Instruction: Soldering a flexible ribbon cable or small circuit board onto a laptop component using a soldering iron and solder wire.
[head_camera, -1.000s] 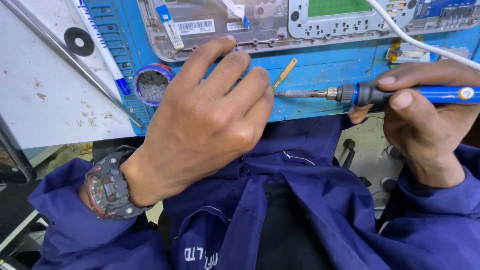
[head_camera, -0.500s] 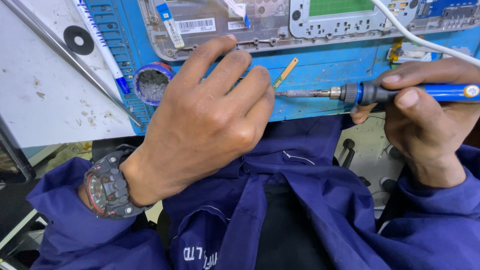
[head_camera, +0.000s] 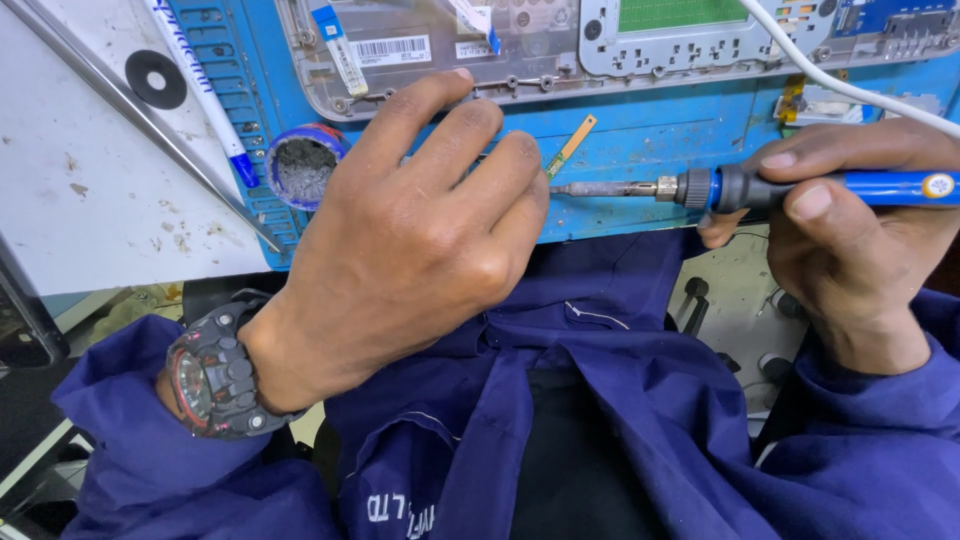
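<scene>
My right hand (head_camera: 850, 230) grips a blue-handled soldering iron (head_camera: 760, 187) held level, its metal tip pointing left toward my left hand. My left hand (head_camera: 420, 230) rests palm down on the front edge of a blue work mat (head_camera: 650, 130), fingers curled; whatever is under them is hidden. A small flat orange flex strip (head_camera: 570, 145) lies on the mat just beyond my left fingers, close to the iron's tip. A black and red wristwatch (head_camera: 215, 375) is on my left wrist.
An opened grey device housing (head_camera: 420, 50) with a green board lies at the mat's far side. A round blue tin of grey wool (head_camera: 303, 165), a white pen (head_camera: 190, 70), a metal rod (head_camera: 140, 115) and a black washer (head_camera: 155, 78) sit left. A white cable (head_camera: 840, 85) crosses top right.
The soldering iron and my right hand have shifted very slightly; my left hand stays in place on the mat.
</scene>
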